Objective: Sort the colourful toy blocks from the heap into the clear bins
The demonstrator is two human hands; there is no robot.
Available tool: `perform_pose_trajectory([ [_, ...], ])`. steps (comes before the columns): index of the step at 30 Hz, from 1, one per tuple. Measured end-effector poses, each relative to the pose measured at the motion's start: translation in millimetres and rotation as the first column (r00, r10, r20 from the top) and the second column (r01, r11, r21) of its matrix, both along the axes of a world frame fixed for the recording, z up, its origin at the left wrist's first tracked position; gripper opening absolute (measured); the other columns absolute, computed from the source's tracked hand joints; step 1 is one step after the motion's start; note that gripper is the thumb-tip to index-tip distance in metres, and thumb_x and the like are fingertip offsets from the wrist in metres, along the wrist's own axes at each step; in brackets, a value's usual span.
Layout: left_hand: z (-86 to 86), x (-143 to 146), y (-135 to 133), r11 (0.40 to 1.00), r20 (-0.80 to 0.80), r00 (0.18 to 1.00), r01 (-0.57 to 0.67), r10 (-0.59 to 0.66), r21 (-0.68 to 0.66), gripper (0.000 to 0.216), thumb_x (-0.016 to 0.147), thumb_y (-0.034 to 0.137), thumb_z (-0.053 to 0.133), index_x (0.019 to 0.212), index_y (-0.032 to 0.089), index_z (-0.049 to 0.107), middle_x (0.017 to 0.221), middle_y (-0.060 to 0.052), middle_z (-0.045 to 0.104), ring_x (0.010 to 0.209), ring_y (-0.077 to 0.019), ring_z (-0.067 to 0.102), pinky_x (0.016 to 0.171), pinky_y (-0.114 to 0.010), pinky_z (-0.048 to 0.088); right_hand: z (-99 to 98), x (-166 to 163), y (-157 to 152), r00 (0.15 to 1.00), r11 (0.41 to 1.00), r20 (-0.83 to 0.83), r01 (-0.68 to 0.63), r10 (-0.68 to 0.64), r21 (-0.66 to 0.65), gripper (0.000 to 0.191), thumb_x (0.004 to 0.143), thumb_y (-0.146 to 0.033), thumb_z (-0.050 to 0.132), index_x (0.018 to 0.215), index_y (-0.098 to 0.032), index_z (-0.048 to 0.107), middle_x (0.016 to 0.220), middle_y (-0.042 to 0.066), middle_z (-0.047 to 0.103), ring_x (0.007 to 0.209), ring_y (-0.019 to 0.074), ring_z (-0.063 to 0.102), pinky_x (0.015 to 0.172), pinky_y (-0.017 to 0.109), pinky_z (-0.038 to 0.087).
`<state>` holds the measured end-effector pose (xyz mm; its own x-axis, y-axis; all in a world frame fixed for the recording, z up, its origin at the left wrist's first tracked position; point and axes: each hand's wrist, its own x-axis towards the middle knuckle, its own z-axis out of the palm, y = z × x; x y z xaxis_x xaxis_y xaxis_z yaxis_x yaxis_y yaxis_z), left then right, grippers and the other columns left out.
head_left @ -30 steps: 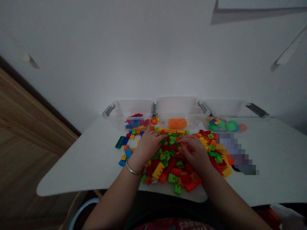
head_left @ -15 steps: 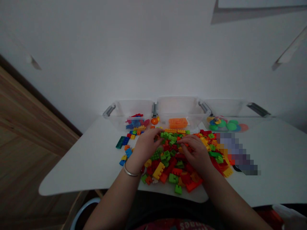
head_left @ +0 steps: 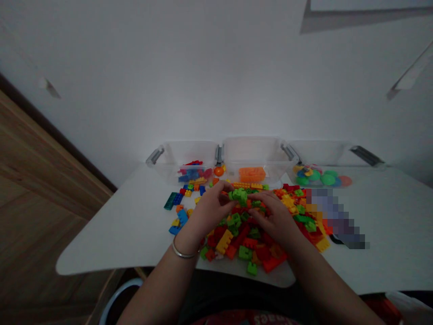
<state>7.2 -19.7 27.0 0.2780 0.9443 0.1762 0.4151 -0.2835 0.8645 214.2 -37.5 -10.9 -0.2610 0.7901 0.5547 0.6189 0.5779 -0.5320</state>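
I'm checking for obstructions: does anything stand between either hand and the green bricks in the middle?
Nothing visible does. The left hand grips the left side of the green bricks; the right hand is close at their right side, though contact is unclear. The brick pile lies beneath.

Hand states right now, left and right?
Left hand: closed on light-green building bricks.
Right hand: fingertips at those same bricks; can't tell whether it's gripping.

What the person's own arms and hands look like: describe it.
The left hand and right hand wear no gloves, and no sleeves cover the visible forearms. A thin silver-coloured bangle circles the left wrist; nothing shows on the right wrist.
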Motion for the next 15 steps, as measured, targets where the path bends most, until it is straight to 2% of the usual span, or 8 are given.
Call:
perform_pose_trajectory([
  [6, 0.8, 3.4, -6.9, 0.99, 0.052, 0.992, 0.113, -0.118, 0.09, 0.018, 0.078, 0.014, 0.061, 0.094, 0.021, 0.055, 0.097, -0.002, 0.063, 0.084, -0.0148, 0.064, 0.076, -0.03, 0.055, 3.7, 0.2, -0.8, 0.995, 0.987, -0.082, -0.061, 0.049, -0.151, 0.033, 0.088, -0.036, 0.056, 0.117, -0.023, 0.064, 0.113, 0.009, 0.069, 0.108, 0.0245, 0.062, 0.093, 0.043, 0.05],
  [10, 1.9, 4.8, -10.0, 0.974, 0.032, 0.989, 0.134, -0.143, 0.184, 0.019, 0.078, 0.012, 0.06, 0.094, 0.022, 0.057, 0.104, -0.003, 0.061, 0.094, -0.0166, 0.062, 0.079, -0.031, 0.055, 5.7, 2.9, -1.0, 0.982, 0.966, -0.164, -0.129, 0.093, -0.224, 0.036, 0.087, -0.039, 0.057, 0.119, -0.024, 0.063, 0.116, 0.008, 0.069, 0.109, 0.0247, 0.063, 0.096, 0.043, 0.049],
  [15, 0.7, 5.7, -10.3, 0.964, 0.059, 0.985, 0.145, -0.162, 0.222, 0.023, 0.077, 0.008, 0.057, 0.096, 0.022, 0.056, 0.109, -0.005, 0.059, 0.099, -0.0168, 0.061, 0.079, -0.03, 0.056, 5.0, 6.2, -0.6, 0.961, 0.942, -0.231, -0.211, 0.151, -0.26, 0.038, 0.086, -0.041, 0.058, 0.121, -0.025, 0.061, 0.12, 0.008, 0.067, 0.114, 0.0257, 0.061, 0.099, 0.045, 0.047],
])
